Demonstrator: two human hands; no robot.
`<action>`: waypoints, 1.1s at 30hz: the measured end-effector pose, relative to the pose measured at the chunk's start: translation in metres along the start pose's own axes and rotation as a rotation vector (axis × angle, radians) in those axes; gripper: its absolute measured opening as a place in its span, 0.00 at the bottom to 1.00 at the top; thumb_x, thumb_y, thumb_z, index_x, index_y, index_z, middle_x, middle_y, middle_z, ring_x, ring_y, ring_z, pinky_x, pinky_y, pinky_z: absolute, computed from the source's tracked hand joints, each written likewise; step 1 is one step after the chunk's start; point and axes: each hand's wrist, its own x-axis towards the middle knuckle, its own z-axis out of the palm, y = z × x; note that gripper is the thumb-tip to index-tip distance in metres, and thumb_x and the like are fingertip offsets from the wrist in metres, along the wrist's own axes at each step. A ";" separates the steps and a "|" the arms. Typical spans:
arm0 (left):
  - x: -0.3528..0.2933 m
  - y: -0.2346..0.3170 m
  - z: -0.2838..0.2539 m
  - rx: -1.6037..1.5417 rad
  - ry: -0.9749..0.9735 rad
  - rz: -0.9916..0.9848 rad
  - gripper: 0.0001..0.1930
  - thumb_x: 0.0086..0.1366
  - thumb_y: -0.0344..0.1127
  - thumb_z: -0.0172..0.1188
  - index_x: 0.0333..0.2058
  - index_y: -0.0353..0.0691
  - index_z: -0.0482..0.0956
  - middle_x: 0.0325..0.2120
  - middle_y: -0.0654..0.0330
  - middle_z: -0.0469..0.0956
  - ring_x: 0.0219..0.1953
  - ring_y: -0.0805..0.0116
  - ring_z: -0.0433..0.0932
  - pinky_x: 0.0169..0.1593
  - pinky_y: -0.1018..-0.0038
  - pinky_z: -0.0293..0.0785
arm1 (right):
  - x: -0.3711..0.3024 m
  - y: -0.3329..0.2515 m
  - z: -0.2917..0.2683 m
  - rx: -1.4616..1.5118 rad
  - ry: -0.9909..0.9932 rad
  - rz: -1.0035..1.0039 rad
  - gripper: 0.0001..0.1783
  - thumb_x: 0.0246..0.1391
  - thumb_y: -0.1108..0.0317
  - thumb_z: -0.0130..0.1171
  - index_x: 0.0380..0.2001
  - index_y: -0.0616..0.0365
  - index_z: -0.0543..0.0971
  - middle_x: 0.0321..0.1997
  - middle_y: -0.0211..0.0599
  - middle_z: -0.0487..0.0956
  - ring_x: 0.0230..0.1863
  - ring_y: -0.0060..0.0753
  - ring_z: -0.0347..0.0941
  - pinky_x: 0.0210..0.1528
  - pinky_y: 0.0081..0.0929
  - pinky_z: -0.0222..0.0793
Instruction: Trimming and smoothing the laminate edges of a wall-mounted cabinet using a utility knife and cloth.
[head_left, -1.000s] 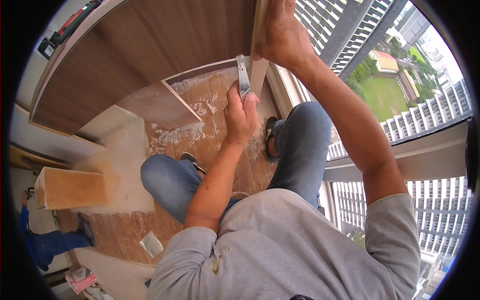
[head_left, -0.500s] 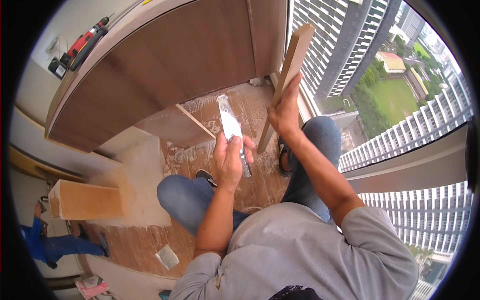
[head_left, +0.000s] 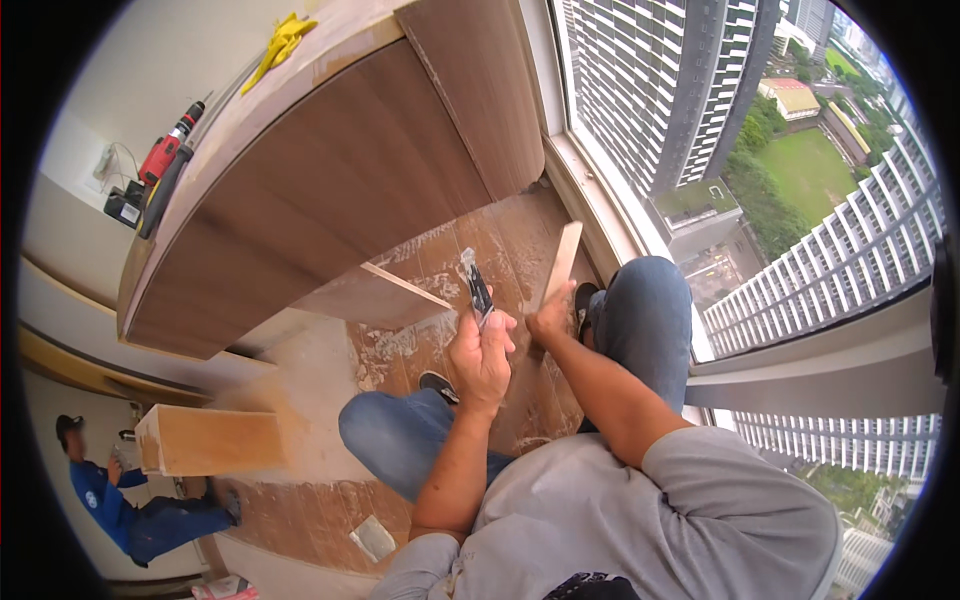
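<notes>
Within the left grip [head_left: 482,358], which clamps it: one scraper [head_left: 478,288], tip outward. Right of this, the right grip [head_left: 549,322] clamps one wooden strip [head_left: 564,258]; below both lies white-smeared plank floor [head_left: 512,222].

No wording or numbers can be read.
A small pale emblem [head_left: 91,498] on the co-worker's blue top [head_left: 117,512], at the left, is too tiny to make out; reddish marks on a pale packet [head_left: 228,588] and white marks on dark cloth [head_left: 592,587], both at the lower edge, stay illegible.
</notes>
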 end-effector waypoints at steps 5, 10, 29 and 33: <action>0.004 0.010 -0.018 0.212 0.093 0.098 0.18 0.78 0.35 0.52 0.59 0.29 0.74 0.31 0.60 0.81 0.24 0.80 0.73 0.30 0.80 0.71 | -0.009 0.041 0.031 -0.127 -0.253 0.015 0.74 0.53 0.67 0.71 0.75 0.49 0.16 0.68 0.70 0.69 0.67 0.64 0.70 0.69 0.51 0.66; 0.026 0.024 -0.002 0.229 0.144 0.160 0.17 0.78 0.33 0.51 0.56 0.27 0.75 0.30 0.62 0.81 0.24 0.81 0.72 0.29 0.81 0.71 | 0.012 0.055 0.041 -0.173 -0.127 0.097 0.61 0.54 0.67 0.70 0.79 0.52 0.37 0.64 0.66 0.73 0.65 0.59 0.73 0.66 0.49 0.69; 0.130 0.092 0.046 0.469 0.425 0.867 0.25 0.63 0.31 0.71 0.57 0.31 0.74 0.46 0.46 0.82 0.43 0.47 0.85 0.44 0.64 0.81 | -0.151 -0.315 -0.239 0.568 0.462 -1.638 0.16 0.51 0.76 0.72 0.45 0.65 0.83 0.27 0.39 0.77 0.23 0.34 0.73 0.26 0.27 0.70; 0.137 0.082 0.035 0.346 0.268 0.694 0.23 0.63 0.34 0.70 0.54 0.31 0.75 0.44 0.46 0.82 0.45 0.44 0.84 0.46 0.60 0.80 | -0.148 -0.335 -0.231 0.611 0.549 -1.622 0.14 0.49 0.78 0.73 0.40 0.65 0.84 0.28 0.42 0.79 0.24 0.36 0.76 0.26 0.29 0.72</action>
